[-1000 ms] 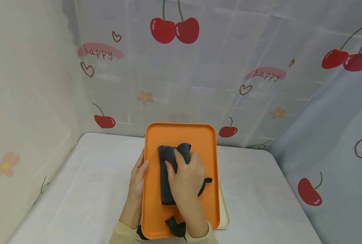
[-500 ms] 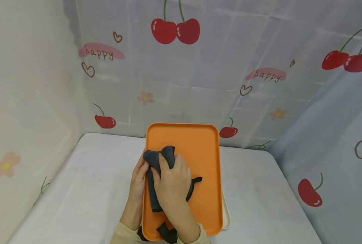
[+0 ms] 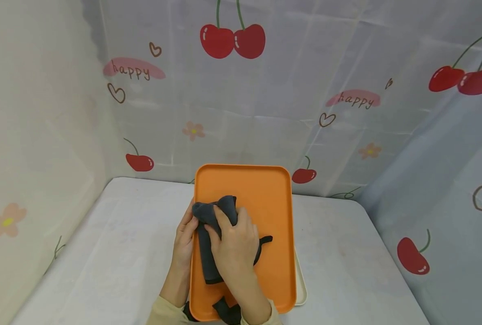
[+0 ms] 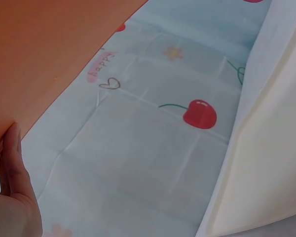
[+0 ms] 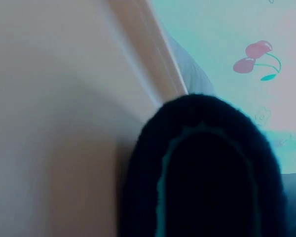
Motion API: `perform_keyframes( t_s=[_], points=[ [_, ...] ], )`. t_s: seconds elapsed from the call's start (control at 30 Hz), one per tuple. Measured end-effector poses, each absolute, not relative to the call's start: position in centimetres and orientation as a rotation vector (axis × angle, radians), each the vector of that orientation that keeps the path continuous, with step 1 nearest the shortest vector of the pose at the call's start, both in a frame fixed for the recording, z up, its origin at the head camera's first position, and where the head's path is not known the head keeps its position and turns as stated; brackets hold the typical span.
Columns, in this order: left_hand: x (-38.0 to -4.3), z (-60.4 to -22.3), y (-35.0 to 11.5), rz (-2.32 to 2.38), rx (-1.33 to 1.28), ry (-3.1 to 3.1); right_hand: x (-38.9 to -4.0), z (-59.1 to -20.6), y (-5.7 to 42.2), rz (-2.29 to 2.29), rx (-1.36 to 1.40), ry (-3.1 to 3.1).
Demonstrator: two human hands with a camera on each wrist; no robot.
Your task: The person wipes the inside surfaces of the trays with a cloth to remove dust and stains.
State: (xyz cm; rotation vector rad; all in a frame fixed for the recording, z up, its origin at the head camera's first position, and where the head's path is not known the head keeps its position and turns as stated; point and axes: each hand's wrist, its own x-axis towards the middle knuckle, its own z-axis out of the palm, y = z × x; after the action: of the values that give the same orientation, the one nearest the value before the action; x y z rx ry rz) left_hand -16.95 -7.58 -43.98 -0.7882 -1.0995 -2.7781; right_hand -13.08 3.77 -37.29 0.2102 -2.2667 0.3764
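Observation:
My left hand [image 3: 184,239] grips the left edge of an orange rectangular tray [image 3: 261,189], thumb on the rim and fingers behind it. The tray is tilted up, its inner face toward me. My right hand [image 3: 237,243] grips a bunched dark grey cloth [image 3: 208,257] against the tray's left half, with a fold of it standing up past the fingertips. In the left wrist view the back of the orange tray [image 4: 49,59] shows, with the left hand [image 4: 15,192] at its edge. The right wrist view shows the tray's face [image 5: 49,98], partly covered by a dark strap end.
Below the orange tray lies a cream tray [image 3: 301,284], mostly hidden, on a white table [image 3: 346,262]. Cherry-printed curtains [image 3: 241,99] stand behind and on both sides. A dark strap [image 3: 226,311] hangs by the right wrist.
My right hand has slid the cloth left across the tray to its left edge, then slightly back right. The left hand keeps its grip, and the tray has shifted only a little.

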Motion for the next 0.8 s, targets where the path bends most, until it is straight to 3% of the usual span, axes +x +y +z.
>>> perform_keyframes(
  t_s=[0.8],
  points=[
    [-16.9,-43.6,-7.9,-2.747,-0.556,-1.321,-13.2,-37.2,7.3,0.482,0.042,-2.309]
  ],
)
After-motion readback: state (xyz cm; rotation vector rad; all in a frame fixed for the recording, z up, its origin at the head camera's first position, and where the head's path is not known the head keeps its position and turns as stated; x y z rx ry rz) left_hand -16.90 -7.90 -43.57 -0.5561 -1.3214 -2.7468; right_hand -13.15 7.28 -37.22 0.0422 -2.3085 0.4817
